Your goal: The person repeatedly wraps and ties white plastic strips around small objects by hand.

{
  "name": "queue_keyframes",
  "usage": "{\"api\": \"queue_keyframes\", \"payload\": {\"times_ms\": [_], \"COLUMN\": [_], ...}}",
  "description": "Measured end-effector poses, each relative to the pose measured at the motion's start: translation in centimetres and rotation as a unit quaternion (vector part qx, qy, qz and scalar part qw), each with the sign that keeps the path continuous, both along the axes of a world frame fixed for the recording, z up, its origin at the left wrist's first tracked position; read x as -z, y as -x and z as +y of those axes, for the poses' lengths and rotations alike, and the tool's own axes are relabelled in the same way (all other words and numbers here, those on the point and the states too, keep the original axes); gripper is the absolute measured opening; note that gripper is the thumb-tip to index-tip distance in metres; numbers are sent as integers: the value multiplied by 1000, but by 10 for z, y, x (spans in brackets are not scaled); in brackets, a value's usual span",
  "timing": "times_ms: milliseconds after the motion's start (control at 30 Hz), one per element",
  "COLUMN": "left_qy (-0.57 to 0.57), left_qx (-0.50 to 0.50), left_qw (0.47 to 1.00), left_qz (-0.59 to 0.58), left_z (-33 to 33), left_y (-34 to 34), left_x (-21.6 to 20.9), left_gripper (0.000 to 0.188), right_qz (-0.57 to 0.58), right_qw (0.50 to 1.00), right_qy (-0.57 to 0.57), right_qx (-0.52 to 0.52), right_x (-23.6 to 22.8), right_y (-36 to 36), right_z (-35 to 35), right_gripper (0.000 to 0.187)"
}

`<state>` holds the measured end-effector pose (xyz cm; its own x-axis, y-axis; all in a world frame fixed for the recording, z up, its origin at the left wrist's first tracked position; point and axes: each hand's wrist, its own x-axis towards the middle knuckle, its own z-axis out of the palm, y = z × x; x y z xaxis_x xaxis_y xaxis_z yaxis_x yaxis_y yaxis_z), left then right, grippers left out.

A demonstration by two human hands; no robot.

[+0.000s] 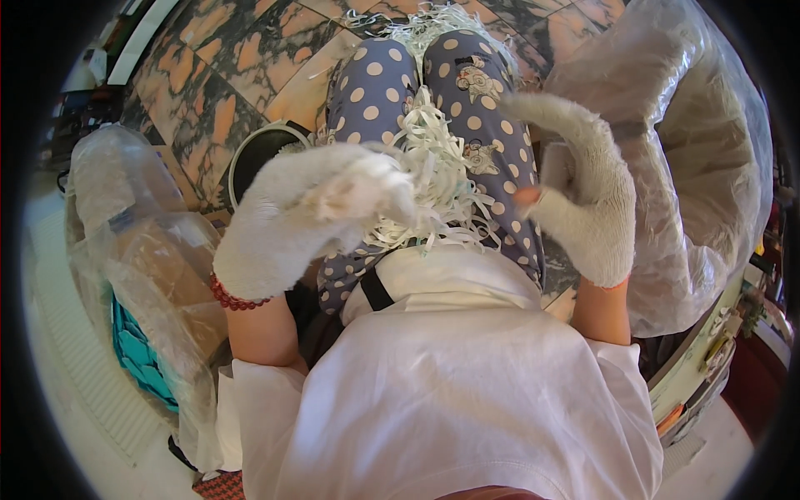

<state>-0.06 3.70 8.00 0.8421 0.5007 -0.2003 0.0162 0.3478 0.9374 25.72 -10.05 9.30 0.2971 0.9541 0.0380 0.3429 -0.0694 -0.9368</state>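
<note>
My left hand (292,208), in a white knitted glove, is at the left of my lap. Its fingers are curled and blurred round something whitish, too smeared to name. Across the lap my right hand (587,196) wears a similar glove. Its fingers arch apart from the thumb, whose tip is bare, and nothing shows between them. Between the hands, a heap of narrow white strips (433,158) lies on my polka-dotted trousers (371,83). More pale strips (446,29) lie beyond my knees.
At the left stands a clear plastic bag (125,179), with turquoise pieces (142,354) by it. A dark round bucket (254,162) with a pale rim is behind my left hand. One large clear plastic bag (708,150) fills the right side. Marbled tiles (242,67) cover the floor.
</note>
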Motion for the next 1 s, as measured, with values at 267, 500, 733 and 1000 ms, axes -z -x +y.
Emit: {"api": "queue_keyframes", "payload": {"times_ms": [267,500,733,1000], "left_qy": [-272,-69,-246,-174], "left_qx": [148,159,318,-70], "left_qw": [945,985,915,892], "left_qz": [106,-20,24,411], "left_z": [-21,-61,-26,72], "left_y": [-15,-30,29,136], "left_x": [0,52,84,193], "left_gripper": [11,17,12,27], "right_qz": [-109,324,275,378], "right_qw": [958,925,942,916], "right_qy": [91,98,186,100], "right_qx": [-248,-174,-58,87], "right_x": [15,48,41,51], "right_y": [21,39,41,27], "right_z": [-1,-46,-88,-91], "right_gripper": [32,33,47,48]}}
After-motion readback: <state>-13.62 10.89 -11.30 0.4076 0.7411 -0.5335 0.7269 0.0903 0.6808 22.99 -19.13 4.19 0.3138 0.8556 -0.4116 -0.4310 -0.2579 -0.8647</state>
